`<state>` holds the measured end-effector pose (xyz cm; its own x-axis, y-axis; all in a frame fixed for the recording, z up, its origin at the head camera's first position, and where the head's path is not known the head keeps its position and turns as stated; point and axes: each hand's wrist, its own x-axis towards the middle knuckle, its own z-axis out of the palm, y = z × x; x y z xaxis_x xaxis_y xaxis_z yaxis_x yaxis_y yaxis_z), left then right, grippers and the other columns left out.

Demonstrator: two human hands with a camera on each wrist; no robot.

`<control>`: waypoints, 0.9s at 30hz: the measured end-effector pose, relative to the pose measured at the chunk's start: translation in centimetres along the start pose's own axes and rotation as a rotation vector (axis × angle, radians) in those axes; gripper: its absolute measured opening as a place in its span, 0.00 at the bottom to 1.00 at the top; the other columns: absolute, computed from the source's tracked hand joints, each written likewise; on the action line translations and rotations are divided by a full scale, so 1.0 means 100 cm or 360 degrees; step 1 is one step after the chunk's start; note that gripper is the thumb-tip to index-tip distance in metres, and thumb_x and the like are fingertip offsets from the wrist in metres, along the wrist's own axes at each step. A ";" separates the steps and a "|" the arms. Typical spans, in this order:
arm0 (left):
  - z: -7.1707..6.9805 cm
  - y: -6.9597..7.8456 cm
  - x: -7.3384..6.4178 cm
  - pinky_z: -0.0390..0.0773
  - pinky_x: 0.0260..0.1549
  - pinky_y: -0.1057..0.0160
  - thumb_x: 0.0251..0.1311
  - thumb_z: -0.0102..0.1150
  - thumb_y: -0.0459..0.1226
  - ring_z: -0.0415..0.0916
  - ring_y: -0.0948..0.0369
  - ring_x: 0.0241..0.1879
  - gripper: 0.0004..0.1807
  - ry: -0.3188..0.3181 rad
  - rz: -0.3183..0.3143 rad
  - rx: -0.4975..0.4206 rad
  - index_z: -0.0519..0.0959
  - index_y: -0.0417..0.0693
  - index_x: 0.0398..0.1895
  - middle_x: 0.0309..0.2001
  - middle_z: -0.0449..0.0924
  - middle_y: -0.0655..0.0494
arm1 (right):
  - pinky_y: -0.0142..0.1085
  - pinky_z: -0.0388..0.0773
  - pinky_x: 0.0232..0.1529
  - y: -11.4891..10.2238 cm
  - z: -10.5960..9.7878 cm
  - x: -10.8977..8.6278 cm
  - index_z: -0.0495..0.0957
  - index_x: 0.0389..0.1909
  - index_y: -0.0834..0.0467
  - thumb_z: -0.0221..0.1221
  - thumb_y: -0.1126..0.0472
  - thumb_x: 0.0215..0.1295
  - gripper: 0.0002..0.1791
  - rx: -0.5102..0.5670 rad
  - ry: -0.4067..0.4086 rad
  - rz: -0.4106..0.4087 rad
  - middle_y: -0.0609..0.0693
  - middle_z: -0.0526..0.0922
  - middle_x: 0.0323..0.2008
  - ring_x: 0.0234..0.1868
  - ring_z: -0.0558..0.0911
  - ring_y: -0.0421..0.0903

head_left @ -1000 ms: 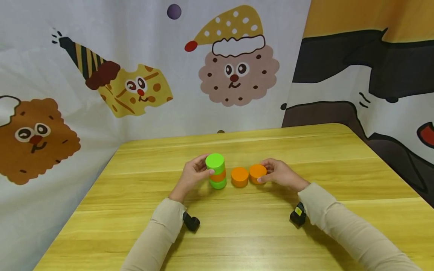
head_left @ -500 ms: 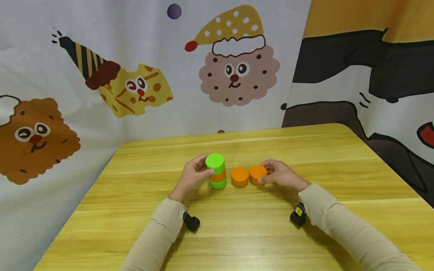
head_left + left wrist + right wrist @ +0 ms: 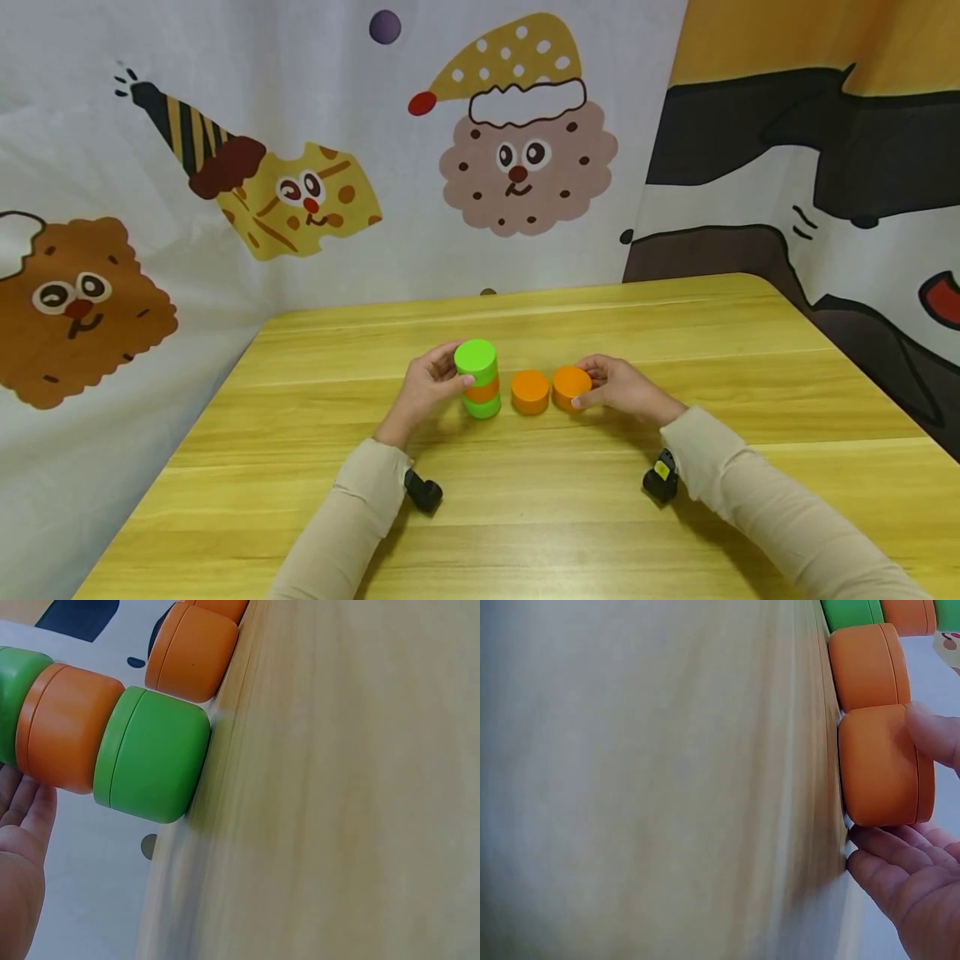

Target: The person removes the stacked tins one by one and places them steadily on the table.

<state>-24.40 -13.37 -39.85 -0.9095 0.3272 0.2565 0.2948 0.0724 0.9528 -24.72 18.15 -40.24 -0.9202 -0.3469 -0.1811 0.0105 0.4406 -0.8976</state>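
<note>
In the head view a stack of small round lidded containers stands upright on the table: a green one point(image 3: 476, 358) on top, an orange one point(image 3: 482, 392) in the middle, a green one point(image 3: 483, 407) at the bottom. My left hand point(image 3: 427, 390) holds the stack from its left side, thumb in front and fingers behind. To the right sits a single orange round container point(image 3: 530, 392), untouched. Beside it, another orange container point(image 3: 572, 389) rests on the table, gripped by my right hand point(image 3: 622, 389) between thumb and fingers, as the right wrist view also shows.
The wooden table point(image 3: 540, 517) extends around the containers on all sides. Behind it hangs a white cloth point(image 3: 337, 50) printed with cartoon biscuits and cheese. Black wrist cameras, one on the left wrist point(image 3: 424, 492) and one on the right point(image 3: 661, 477), sit just above the tabletop.
My right hand has shifted very slightly toward me and to the right with the orange container. The left hand, the stack and the middle orange container stay where they were.
</note>
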 end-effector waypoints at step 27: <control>-0.006 -0.009 -0.007 0.60 0.65 0.55 0.55 0.63 0.32 0.65 0.50 0.62 0.33 -0.0175 -0.0140 0.0042 0.64 0.41 0.65 0.61 0.69 0.42 | 0.49 0.57 0.67 -0.062 0.021 0.012 0.56 0.68 0.63 0.63 0.45 0.56 0.45 -0.0131 -0.0035 -0.0261 0.59 0.60 0.68 0.69 0.58 0.55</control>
<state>-24.15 -14.21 -40.77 -0.8948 0.4199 0.1516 0.2245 0.1298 0.9658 -25.11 13.26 -35.73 -0.8981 -0.4375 -0.0446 -0.1719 0.4426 -0.8801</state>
